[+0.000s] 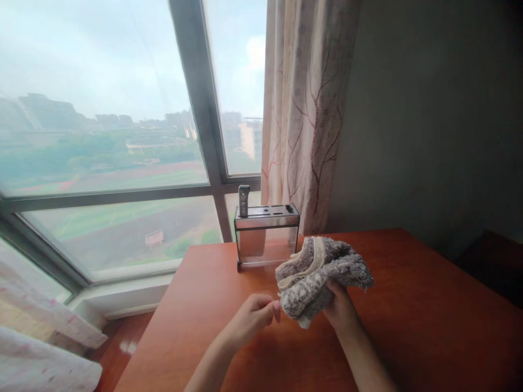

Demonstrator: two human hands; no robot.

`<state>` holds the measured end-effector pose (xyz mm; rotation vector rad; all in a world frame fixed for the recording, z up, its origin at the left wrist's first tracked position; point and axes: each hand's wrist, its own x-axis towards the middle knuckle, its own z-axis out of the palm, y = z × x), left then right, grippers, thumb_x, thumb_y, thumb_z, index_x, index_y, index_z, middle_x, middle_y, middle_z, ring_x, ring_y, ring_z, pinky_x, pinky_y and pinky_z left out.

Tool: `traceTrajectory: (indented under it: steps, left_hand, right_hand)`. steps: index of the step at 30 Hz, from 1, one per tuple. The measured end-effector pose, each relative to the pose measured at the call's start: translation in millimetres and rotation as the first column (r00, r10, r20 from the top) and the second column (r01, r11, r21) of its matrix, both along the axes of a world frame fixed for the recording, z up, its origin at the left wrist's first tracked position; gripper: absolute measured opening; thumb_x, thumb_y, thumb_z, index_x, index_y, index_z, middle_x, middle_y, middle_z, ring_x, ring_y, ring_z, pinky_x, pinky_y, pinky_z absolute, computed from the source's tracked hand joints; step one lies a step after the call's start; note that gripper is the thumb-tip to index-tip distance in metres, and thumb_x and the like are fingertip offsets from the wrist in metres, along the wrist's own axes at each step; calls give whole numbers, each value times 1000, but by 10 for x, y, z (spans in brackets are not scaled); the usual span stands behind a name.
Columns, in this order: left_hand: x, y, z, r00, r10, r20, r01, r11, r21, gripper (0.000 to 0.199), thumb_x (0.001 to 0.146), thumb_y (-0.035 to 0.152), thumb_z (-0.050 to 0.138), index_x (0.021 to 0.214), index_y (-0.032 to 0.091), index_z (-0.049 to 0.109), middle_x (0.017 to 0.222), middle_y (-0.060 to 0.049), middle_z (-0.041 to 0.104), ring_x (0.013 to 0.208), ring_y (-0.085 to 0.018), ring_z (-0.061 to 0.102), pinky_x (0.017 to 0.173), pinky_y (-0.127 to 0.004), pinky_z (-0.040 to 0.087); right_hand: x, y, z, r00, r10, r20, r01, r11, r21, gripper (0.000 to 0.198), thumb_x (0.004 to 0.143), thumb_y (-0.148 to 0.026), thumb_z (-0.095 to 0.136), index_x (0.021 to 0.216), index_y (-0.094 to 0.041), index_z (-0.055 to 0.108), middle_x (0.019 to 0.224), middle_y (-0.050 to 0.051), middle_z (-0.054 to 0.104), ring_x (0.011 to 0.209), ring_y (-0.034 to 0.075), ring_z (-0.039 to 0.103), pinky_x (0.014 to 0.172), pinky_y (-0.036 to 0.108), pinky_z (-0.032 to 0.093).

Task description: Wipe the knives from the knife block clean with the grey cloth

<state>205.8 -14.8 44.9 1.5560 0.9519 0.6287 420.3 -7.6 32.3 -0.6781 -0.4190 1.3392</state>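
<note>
A bunched grey-and-white fluffy cleaning cloth (304,288) with a pale trim band is held above the wooden table. My right hand (339,305) grips it from the right and below, the thumb on top and the other fingers hidden. At the cloth's lower left edge is my left hand (259,316), its fingers curled and its fingertips pinched together. Whether they hold a bit of the cloth's edge cannot be made out. Behind the cloth stands a knife holder (267,220) with clear sides and a slotted dark top. One dark handle (244,200) sticks up from its left end.
The reddish-brown table (204,288) runs up to the window side. A large window with a grey frame (204,98) is at left and centre. A patterned curtain (306,109) hangs behind the knife holder, and a dark wall (417,125) is at right.
</note>
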Motion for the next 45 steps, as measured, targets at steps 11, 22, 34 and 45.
traceTrajectory:
  steps: [11,22,34,45]
  left_hand:
    - [23,-19,-83,823,516,-238,-330,775,540,30,83,47,51,72,20,58,62,2,52,58,-14,43,55,-23,26]
    - [180,-78,-43,998,34,46,-23,976,-216,52,76,67,47,56,19,42,50,7,30,45,-8,20,45,-24,13]
    - [84,-39,-144,876,476,-85,-376,782,498,25,83,38,52,75,19,64,68,-2,59,62,-15,49,58,-23,34]
    - [92,-17,-202,916,393,-77,-324,840,435,37,86,44,45,65,17,58,61,0,52,61,-15,45,58,-23,32]
  right_hand:
    - [-213,76,22,976,-163,145,179,979,-99,51,62,-31,79,110,-27,63,94,-5,74,91,17,66,75,25,53]
    - [32,41,-99,999,22,40,-20,998,-51,49,50,-29,84,96,-27,68,94,0,74,93,27,66,80,41,54]
    - [-276,37,54,997,-46,62,53,992,-117,46,63,-33,79,107,-29,63,97,-6,73,94,18,65,76,27,54]
    - [-231,6,96,999,-40,35,43,995,-94,51,55,-28,84,103,-27,66,94,-3,73,95,21,65,79,31,54]
